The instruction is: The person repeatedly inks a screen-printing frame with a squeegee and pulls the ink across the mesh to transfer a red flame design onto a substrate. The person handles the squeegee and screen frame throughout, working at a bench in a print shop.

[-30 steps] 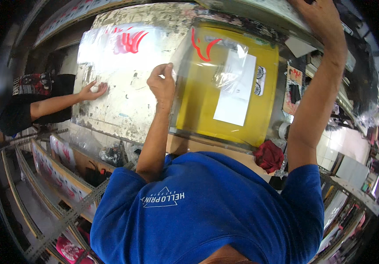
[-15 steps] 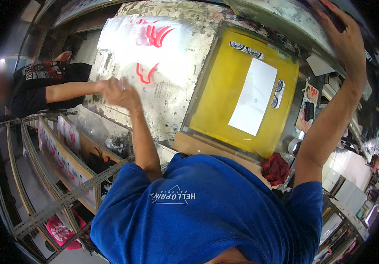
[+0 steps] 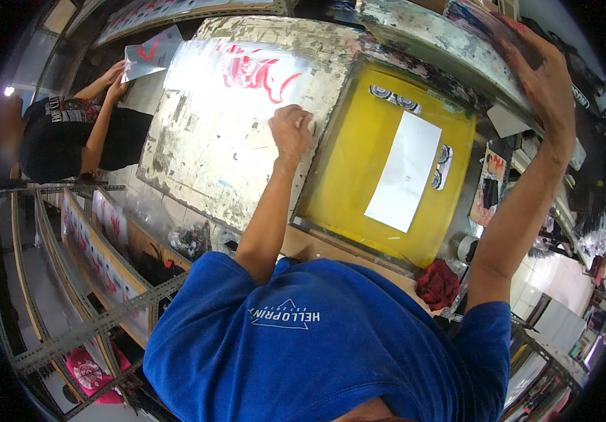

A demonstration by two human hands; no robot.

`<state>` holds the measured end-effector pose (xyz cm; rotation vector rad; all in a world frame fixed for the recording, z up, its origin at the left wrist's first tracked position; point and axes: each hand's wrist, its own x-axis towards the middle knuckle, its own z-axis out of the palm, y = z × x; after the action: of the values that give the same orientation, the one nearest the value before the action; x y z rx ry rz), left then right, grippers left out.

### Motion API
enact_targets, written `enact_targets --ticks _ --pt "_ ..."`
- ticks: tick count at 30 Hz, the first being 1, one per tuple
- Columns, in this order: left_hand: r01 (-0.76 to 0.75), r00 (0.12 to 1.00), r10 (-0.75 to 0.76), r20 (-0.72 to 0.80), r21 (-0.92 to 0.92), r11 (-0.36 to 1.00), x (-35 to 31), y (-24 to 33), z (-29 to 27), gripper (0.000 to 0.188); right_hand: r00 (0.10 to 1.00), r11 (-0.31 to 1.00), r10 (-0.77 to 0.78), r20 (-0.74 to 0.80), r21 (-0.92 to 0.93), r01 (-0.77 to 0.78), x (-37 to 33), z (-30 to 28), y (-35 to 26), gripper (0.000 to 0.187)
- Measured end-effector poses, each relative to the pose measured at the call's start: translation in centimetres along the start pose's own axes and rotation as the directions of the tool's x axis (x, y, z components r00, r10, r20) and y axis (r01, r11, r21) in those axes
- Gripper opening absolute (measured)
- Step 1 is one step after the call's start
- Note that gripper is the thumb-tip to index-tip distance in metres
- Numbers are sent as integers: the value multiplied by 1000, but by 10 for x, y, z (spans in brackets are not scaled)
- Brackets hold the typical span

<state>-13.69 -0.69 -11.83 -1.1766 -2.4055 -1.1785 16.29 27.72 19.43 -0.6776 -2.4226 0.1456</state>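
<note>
My left hand [image 3: 291, 131] is over a paint-stained whitish board [image 3: 204, 155], its fingers curled in; what they hold, if anything, is hidden. Just beyond it, a clear plastic sheet [image 3: 201, 67] with red printed shapes [image 3: 260, 76] lies along the board's far part. Up at the right, my right hand [image 3: 545, 81] grips the edge of a long, smeared, raised frame [image 3: 443, 53], fingers wrapped over it. Across the board, a co-worker's hands [image 3: 116, 76] hold up a clear sheet with a red print [image 3: 147, 63].
Right of the board lies a yellow framed panel [image 3: 338, 183] bearing a white paper strip [image 3: 403, 172] and black-and-white pieces [image 3: 441, 167]. A dark red cloth [image 3: 436, 285] sits at its near corner. A metal rack [image 3: 92, 320] with printed sheets stands at the left.
The clear sheet that my left hand and the co-worker held over the board is now off it, in the co-worker's hands. My left hand has moved right; my right hand stays at the frame.
</note>
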Motion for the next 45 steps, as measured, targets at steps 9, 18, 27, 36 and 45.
enact_targets --ticks 9,18,27,36,45 --pt "-275 791 227 568 -1 962 -71 77 20 57 992 993 116 -58 -28 -118 -1 -10 -72 35" --pt "-399 683 406 608 -155 904 -59 106 65 53 993 994 103 -65 -14 -104 1 -13 -63 43" --pt "-398 681 401 612 -150 905 -53 109 69 57 950 966 254 182 1 -259 6 -31 -81 46" --pt "-402 723 427 544 -171 899 -60 114 75 56 993 993 90 -80 -66 -95 -6 -10 -64 49" --pt "-282 853 386 351 -311 907 -40 133 46 70 998 994 13 -58 -105 -19 -13 -3 -57 44"
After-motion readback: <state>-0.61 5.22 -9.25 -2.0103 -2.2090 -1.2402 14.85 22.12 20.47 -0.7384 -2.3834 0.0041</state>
